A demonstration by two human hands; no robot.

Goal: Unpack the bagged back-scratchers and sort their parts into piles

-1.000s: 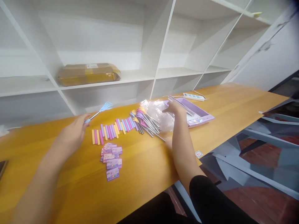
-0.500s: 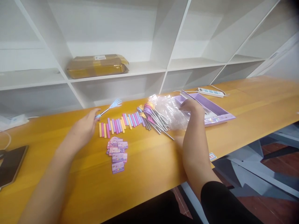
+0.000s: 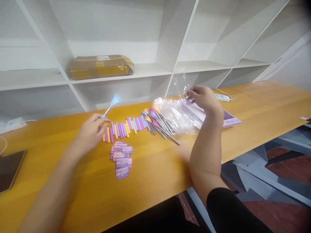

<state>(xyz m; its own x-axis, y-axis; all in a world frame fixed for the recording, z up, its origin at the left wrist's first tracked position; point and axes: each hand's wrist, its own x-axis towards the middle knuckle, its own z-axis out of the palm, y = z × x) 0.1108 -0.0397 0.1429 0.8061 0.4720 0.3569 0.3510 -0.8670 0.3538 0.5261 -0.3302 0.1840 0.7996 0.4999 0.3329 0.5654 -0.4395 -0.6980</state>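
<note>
My left hand (image 3: 91,131) grips the light-blue handle of a back scratcher (image 3: 112,102), its hand-shaped blue head raised and blurred. My right hand (image 3: 201,97) pinches a small clear plastic bag (image 3: 181,82), which hangs up and to the left of the fingers. Beneath it lie more clear plastic bags (image 3: 177,113), partly over a purple box (image 3: 232,119). Several back scratchers (image 3: 162,121) with metal rods and coloured heads are piled left of the bags. A row of pink, yellow, blue and purple handle tubes (image 3: 123,129) runs from that pile towards my left hand.
Small printed purple cards (image 3: 121,161) lie overlapping in front of the tubes. A taped brown parcel (image 3: 100,67) rests on the white shelf unit behind. A power strip (image 3: 222,97) sits beyond the box, and a dark tablet-like device (image 3: 12,170) lies at the left.
My right hand has risen from the box with a clear bag in its fingers. The back scratcher in my left hand has tilted more upright and shifted slightly left.
</note>
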